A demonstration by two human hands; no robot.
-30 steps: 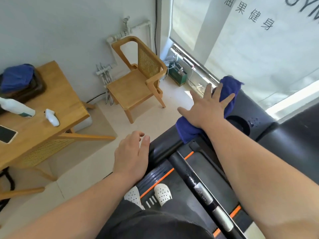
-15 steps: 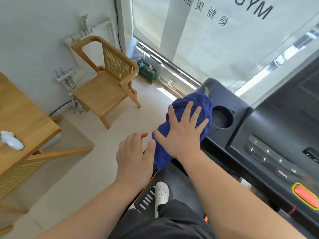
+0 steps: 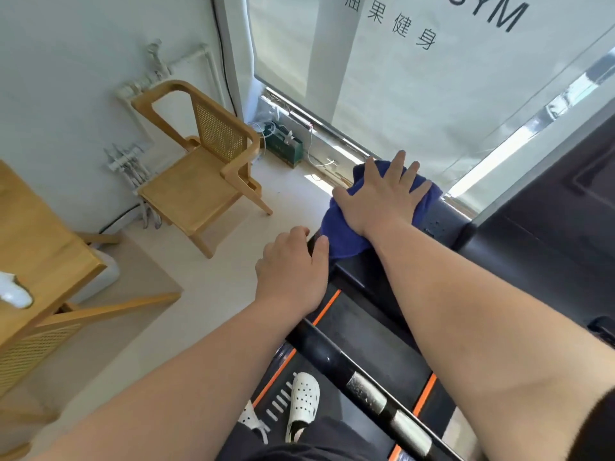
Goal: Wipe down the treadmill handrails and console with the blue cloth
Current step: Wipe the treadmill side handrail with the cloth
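Observation:
My right hand (image 3: 382,197) lies flat, fingers spread, on the blue cloth (image 3: 342,237), pressing it onto the left corner of the black treadmill console (image 3: 539,241). The cloth bunches out under the palm toward the near left. My left hand (image 3: 293,271) rests on the top of the left handrail (image 3: 336,354), fingers curled over its outer edge, just short of the cloth. The handrail runs down to the right with silver sensor pads (image 3: 366,390). The console's buttons are hidden by my right forearm.
A wooden cane-back chair (image 3: 199,174) stands on the floor to the left. A wooden table (image 3: 43,251) with a white spray bottle (image 3: 13,294) sits at the far left. A window with a blind (image 3: 416,81) is ahead. My white shoes (image 3: 299,404) stand on the treadmill belt.
My right hand has slid the cloth forward, away from me, toward the console's far left corner. The left hand stays on the handrail. The view has swung left, losing the console buttons.

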